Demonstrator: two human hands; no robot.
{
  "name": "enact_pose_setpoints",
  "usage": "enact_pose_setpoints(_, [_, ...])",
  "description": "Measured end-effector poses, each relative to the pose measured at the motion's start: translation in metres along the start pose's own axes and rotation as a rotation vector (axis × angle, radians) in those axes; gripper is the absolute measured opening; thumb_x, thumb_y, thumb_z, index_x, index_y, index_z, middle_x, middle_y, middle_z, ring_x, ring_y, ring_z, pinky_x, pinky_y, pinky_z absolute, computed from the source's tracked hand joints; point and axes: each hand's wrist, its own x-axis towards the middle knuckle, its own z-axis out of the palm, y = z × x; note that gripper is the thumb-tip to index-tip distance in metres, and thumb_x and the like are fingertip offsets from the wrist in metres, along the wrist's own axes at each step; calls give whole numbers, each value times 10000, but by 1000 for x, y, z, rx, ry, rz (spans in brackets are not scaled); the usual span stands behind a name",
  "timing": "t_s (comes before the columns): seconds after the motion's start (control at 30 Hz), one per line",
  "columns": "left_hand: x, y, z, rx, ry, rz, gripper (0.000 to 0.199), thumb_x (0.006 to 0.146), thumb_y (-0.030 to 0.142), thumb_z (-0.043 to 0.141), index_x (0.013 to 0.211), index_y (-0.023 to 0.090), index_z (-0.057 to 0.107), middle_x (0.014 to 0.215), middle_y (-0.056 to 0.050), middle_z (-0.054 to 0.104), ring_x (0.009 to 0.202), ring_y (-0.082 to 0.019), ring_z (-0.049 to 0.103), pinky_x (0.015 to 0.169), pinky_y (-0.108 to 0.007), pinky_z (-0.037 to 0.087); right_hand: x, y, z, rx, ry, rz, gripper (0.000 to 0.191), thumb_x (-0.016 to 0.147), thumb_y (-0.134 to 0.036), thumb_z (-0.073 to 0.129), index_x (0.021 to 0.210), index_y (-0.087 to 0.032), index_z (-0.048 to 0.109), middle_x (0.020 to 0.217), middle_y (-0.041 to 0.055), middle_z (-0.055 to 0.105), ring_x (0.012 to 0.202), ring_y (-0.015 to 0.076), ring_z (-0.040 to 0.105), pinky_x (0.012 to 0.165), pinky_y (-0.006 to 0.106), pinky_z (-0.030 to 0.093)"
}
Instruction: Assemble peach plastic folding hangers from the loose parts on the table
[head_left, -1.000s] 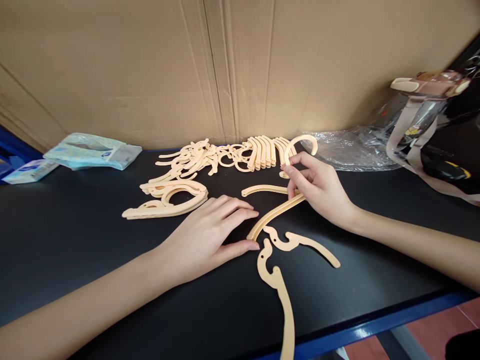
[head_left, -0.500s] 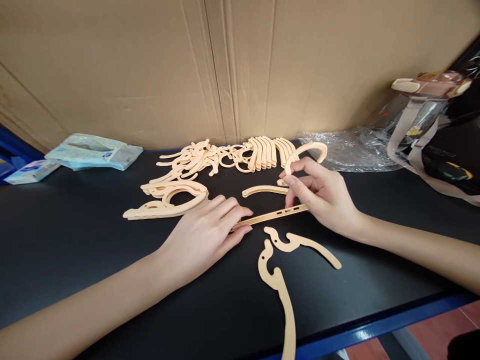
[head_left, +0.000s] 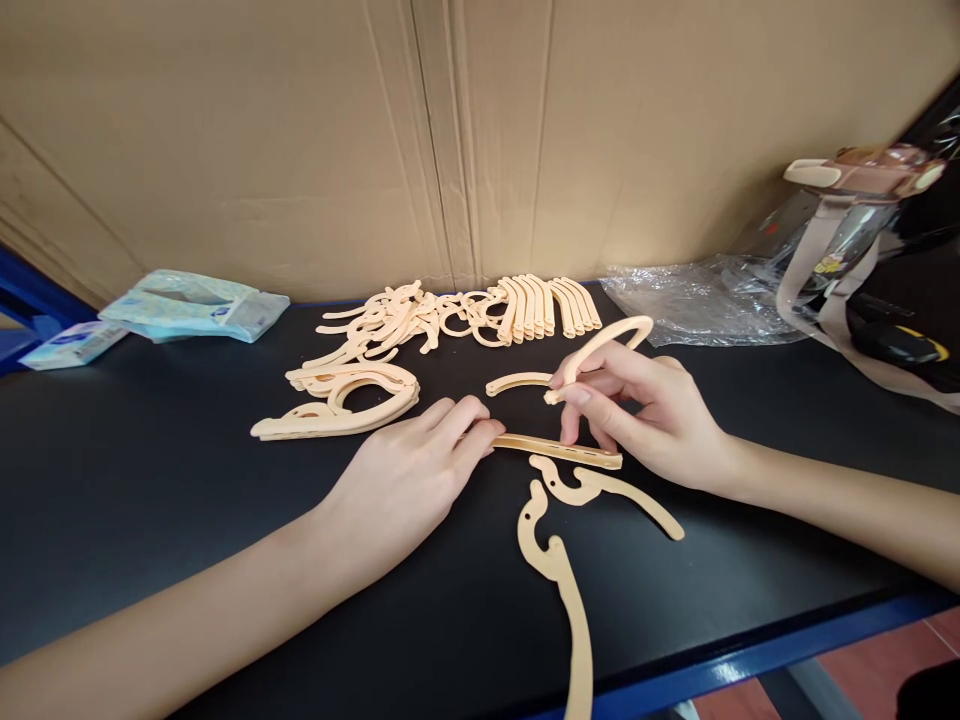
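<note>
Between thumb and fingers, my left hand (head_left: 416, 465) grips one end of a beige slotted hanger bar (head_left: 559, 450). My right hand (head_left: 649, 415) pinches a curved beige hanger hook (head_left: 607, 345) by its straight end, just above the bar; its lower fingers are close to the bar, and I cannot tell if they touch it. A curved arm piece (head_left: 517, 381) lies behind, partly hidden by the right hand. In front lie two hanger arms with notches, one short-looking (head_left: 630, 495) and one reaching toward me (head_left: 574, 620). Folded hangers (head_left: 375, 415) are stacked beside my left hand.
At the back lie a heap of loose hanger parts (head_left: 397, 315) and a row of arm pieces (head_left: 529, 305). Tissue packs (head_left: 195, 305) sit at left. Clear plastic wrap (head_left: 697, 300) and a strapped bottle (head_left: 847, 210) stand at right. A cardboard wall (head_left: 300, 150) closes the back.
My right hand has lowered the hook toward the bar and let go of the bar's far end. That bar end has swung toward me and tilted down.
</note>
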Motion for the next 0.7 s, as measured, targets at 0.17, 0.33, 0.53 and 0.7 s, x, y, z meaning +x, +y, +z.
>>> enact_pose_setpoints(0.17, [-1, 1, -2, 49, 79, -41, 151, 906, 84, 479, 1003, 119, 590, 970, -47, 643, 747, -172, 604, 587, -289, 435, -3, -1, -3, -114, 21, -87, 58, 964, -244, 499, 968, -194, 528, 561, -80, 608, 421, 42, 521, 463, 157, 432])
enact_pose_setpoints(0.33, [-2, -1, -4, -88, 79, -39, 153, 931, 72, 406, 917, 150, 537, 931, -26, 627, 730, -146, 612, 547, -257, 421, -4, -4, -1, -152, -50, -202, 64, 950, -206, 514, 968, -195, 575, 663, -39, 681, 510, 64, 587, 539, 183, 474])
enact_pose_setpoints(0.53, [-3, -7, 1, -475, 39, -145, 183, 972, 115, 356, 1023, 185, 517, 1039, -41, 592, 921, -151, 613, 767, -257, 495, -9, -9, 10, -270, -243, -447, 152, 971, -206, 446, 1005, -167, 589, 777, 1, 715, 576, 86, 595, 593, 219, 479])
enact_pose_setpoints(0.7, [-3, -7, -3, -689, 29, -178, 191, 975, 134, 362, 1105, 202, 485, 1059, -48, 587, 911, -140, 610, 788, -256, 509, -12, -12, 14, -263, -299, -501, 130, 950, -128, 454, 1000, -158, 570, 927, 26, 739, 777, 99, 686, 683, 226, 513])
